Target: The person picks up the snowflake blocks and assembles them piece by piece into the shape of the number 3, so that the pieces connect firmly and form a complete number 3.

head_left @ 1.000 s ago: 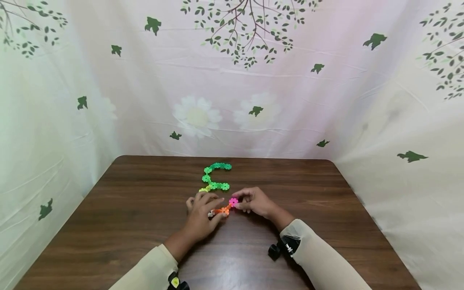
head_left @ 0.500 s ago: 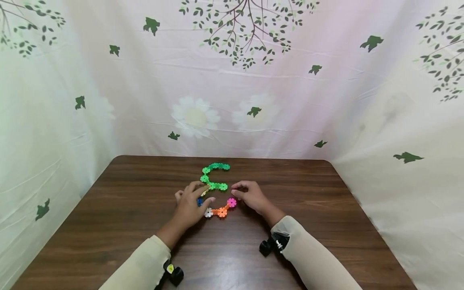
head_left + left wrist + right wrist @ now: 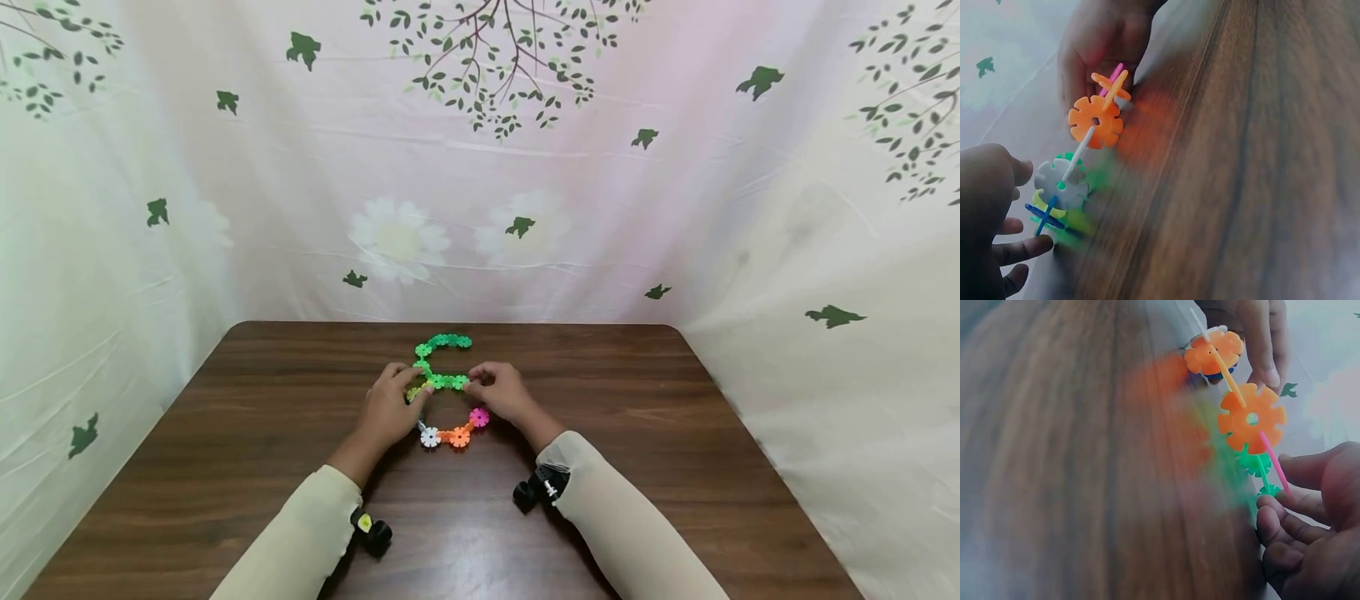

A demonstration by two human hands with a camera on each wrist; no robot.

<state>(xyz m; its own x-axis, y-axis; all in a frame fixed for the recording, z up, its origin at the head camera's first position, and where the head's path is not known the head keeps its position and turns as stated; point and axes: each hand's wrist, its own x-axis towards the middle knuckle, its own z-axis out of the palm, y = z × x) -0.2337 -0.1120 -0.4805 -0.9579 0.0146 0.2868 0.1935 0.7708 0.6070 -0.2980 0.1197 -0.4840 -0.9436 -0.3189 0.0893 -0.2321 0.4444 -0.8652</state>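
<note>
A chain of interlocking flower-shaped plastic discs lies on the table, curving from dark green discs (image 3: 450, 340) at the far end through bright green discs (image 3: 442, 382) and yellow to white (image 3: 430, 437), orange (image 3: 460, 437) and pink (image 3: 479, 417) nearest me. My left hand (image 3: 386, 408) has thumb and forefinger around the yellow-green bend, covering part of it; blue discs (image 3: 1047, 215) show beside its fingers in the left wrist view. With thumb and forefinger, my right hand (image 3: 510, 396) pinches the green disc (image 3: 461, 382) ending the middle row. The orange and pink end is untouched.
The brown wooden table (image 3: 637, 400) has a far edge in front of a hanging printed cloth (image 3: 480, 167). Each sleeved wrist carries a small black camera, one on the left (image 3: 377, 537) and one on the right (image 3: 527, 497).
My right hand let go of the pink disc and moved away from me to the green row's end. My left hand moved from the white and orange discs up to the yellow-green bend.
</note>
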